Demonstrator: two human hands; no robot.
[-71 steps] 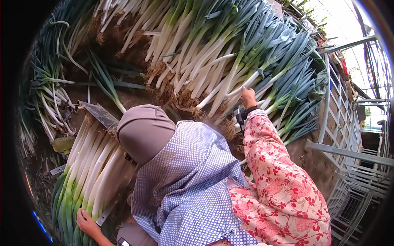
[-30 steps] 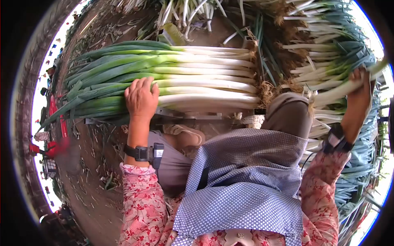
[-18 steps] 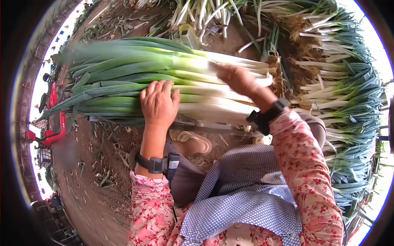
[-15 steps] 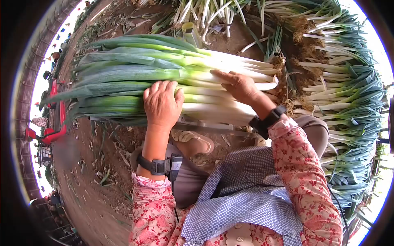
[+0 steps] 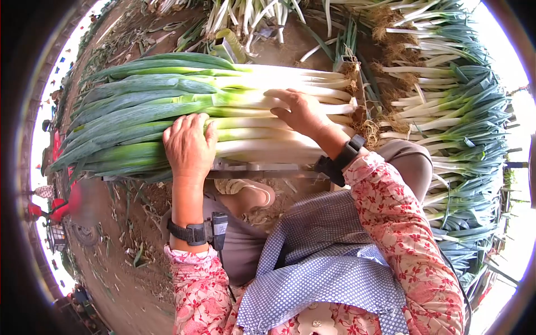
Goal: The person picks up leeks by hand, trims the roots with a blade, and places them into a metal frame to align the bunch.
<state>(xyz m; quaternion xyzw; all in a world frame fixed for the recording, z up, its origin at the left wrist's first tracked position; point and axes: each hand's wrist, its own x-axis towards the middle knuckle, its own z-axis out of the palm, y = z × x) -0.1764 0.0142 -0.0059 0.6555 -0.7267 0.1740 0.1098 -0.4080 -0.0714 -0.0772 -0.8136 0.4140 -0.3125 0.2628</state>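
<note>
A thick row of long green onions (image 5: 245, 100) lies crosswise in front of me, leaves to the left and white stalks with roots to the right. My left hand (image 5: 190, 145) rests on the near side of the bunch where green turns to white. Its fingers curl over the stalks and the thumb stands a little apart. Farther right, my right hand (image 5: 304, 114) is over the white stalks. Its thumb and forefinger are apart, with a pale stalk showing between them; its other fingers are partly hidden.
Along the right side runs a long stack of more green onions (image 5: 469, 139), roots facing inward. Another loose pile (image 5: 251, 14) lies at the top, near a yellow-green container (image 5: 229, 44). A metal edge (image 5: 262, 167) shows beneath the bunch. Leaf scraps litter the soil (image 5: 128, 279).
The whole view has shifted, so bunch and hands appear farther left. My right hand's thumb and forefinger have spread apart. The nearest white stalks, blurred before, now look steadier.
</note>
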